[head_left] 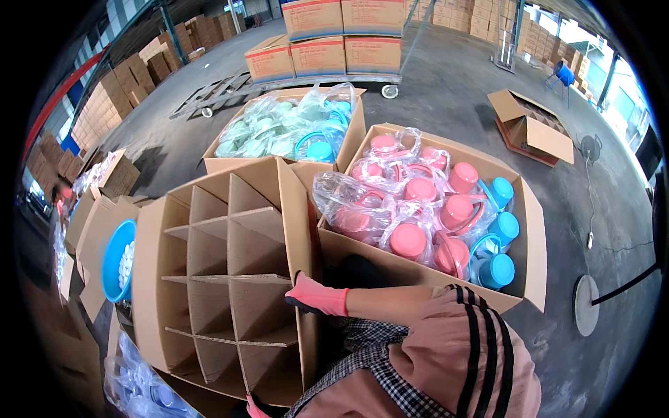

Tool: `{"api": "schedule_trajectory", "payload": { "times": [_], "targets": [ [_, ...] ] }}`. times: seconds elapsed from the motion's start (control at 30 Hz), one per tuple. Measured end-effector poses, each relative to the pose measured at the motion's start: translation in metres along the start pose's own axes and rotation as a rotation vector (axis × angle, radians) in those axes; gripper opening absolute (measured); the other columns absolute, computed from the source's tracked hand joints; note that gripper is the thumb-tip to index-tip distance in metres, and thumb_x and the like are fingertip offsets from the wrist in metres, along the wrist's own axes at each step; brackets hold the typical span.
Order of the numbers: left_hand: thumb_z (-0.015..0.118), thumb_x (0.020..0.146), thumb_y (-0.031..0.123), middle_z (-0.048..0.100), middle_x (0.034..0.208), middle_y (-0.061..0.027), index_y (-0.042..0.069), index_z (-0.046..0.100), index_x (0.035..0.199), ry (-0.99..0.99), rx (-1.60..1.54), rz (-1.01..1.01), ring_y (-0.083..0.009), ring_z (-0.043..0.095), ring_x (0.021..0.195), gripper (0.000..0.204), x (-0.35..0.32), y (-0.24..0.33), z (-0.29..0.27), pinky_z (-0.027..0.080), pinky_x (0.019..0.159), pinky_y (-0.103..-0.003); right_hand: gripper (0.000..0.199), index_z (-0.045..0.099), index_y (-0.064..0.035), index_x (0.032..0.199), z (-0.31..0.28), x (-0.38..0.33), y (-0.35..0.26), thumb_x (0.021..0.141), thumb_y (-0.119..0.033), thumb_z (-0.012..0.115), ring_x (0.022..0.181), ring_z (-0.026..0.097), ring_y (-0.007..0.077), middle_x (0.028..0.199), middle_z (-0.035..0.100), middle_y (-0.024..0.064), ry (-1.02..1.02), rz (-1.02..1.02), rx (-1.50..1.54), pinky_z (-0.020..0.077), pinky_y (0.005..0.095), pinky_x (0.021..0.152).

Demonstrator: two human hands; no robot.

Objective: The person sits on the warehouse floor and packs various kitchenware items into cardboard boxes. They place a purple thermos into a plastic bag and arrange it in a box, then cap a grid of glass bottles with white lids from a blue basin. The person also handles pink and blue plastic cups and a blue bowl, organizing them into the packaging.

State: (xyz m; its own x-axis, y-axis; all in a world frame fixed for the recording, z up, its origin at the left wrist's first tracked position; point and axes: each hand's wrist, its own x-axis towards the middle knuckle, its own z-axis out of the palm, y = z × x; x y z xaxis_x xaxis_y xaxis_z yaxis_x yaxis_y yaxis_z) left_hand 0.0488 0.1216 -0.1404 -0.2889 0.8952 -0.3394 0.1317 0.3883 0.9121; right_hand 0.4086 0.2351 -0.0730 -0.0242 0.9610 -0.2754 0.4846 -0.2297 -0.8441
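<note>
An open cardboard box (pixel 300 209) with crossed cardboard dividers (pixel 230 279) stands in front of me, its compartments bare. My right hand (pixel 318 296), in a pink glove with a dark palm, is closed on the box's right wall, thumb over the rim. Only a bit of my left hand (pixel 256 408), also in pink, shows at the box's near rim; most of its fingers are hidden. Right of the box, another carton (pixel 418 268) holds several pink cups (pixel 408 240) in clear plastic bags. Blue cups (pixel 497 270) with loop handles line its right side.
Behind stands a carton (pixel 359 129) of bagged pale green and blue cups. A blue basin (pixel 117 261) with small white pieces is at left, above bagged bluish items (pixel 150 390). Farther off are a loaded trolley (pixel 390 91), an open carton (pixel 533 129) and a fan (pixel 589 148).
</note>
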Motion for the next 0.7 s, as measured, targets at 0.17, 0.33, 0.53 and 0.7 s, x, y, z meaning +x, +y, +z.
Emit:
{"api": "schedule_trajectory", "payload": {
  "times": [0.17, 0.33, 0.53, 0.7],
  "targets": [
    [0.063, 0.068, 0.028, 0.047, 0.106, -0.028, 0.0, 0.04, 0.119, 0.097, 0.61, 0.507, -0.0395, 0.043, 0.097, 0.063, -0.074, 0.068, -0.004, 0.034, 0.086, -0.045, 0.044, 0.039, 0.003, 0.101, -0.051, -0.055, -0.055, 0.073, -0.026, 0.056, 0.083, 0.052, 0.0282, 0.091, 0.051, 0.0167, 0.036, 0.12, 0.304, 0.0419, 0.0371, 0.075],
    [0.071, 0.062, 0.026, 0.042, 0.112, -0.0315, 0.002, 0.035, 0.126, 0.085, 0.772, 0.741, -0.0442, 0.04, 0.103, 0.077, -0.098, 0.109, 0.009, 0.032, 0.09, -0.048, 0.069, 0.027, 0.006, 0.124, -0.078, -0.064, -0.072, 0.073, -0.024, 0.063, 0.098, 0.049, 0.0267, 0.107, 0.05, 0.0201, 0.198, -0.055, 0.355, 0.0392, 0.0327, 0.085],
    [0.065, 0.068, 0.027, 0.044, 0.113, -0.0278, 0.002, 0.037, 0.124, 0.023, 0.555, 0.613, -0.0402, 0.043, 0.102, 0.068, -0.073, 0.15, 0.05, 0.035, 0.089, -0.046, 0.087, 0.012, 0.0098, 0.132, -0.09, -0.053, -0.066, 0.072, -0.027, 0.064, 0.112, 0.044, 0.0319, 0.119, 0.044, 0.0264, 0.314, -0.302, 0.613, 0.0352, 0.0325, 0.093],
    [0.061, 0.072, 0.028, 0.045, 0.113, -0.0248, 0.002, 0.039, 0.122, -0.03, 0.437, 0.561, -0.0369, 0.045, 0.1, 0.06, -0.053, 0.175, 0.083, 0.037, 0.088, -0.044, 0.085, 0.011, 0.0057, 0.134, -0.11, -0.064, -0.043, 0.075, -0.03, 0.061, 0.117, 0.039, 0.0298, 0.125, 0.038, 0.0254, 0.339, -0.228, 0.646, 0.0321, 0.0334, 0.096]
  ]
}}
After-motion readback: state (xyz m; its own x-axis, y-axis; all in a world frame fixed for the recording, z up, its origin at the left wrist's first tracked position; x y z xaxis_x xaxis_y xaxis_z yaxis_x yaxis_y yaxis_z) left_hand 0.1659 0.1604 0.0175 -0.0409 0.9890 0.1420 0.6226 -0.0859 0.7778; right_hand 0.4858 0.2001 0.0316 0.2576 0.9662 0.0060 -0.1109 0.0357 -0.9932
